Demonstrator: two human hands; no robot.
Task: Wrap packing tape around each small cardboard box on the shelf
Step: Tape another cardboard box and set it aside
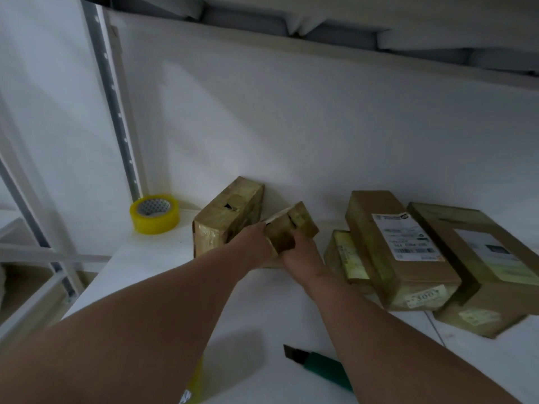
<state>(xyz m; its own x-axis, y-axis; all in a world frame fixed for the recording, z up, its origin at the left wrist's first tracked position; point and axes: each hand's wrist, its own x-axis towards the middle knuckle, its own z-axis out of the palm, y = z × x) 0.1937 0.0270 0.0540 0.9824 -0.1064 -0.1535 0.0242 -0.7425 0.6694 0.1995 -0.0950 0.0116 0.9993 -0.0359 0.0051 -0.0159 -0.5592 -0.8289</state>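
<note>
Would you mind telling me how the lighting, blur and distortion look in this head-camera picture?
Head view: dim, bluish light; the wide lens bends the white shelf post; the green-handled utility knife near the bottom edge is smeared by blur; the print on the white shipping label is too soft to read; the yellow roll of packing tape stays fairly crisp; both forearms cast soft shadows on the white shelf.

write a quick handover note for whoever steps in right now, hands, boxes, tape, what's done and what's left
Left hand and right hand both grip the small tape-wrapped cardboard box, held just above the white shelf.
Yellow roll of packing tape stands at the back left, untouched.
Larger taped brown box leans on the wall behind the hands.
Stack of brown labelled boxes lies to the right; whether they need more tape is unclear.
Green utility knife lies near the front edge.
</note>
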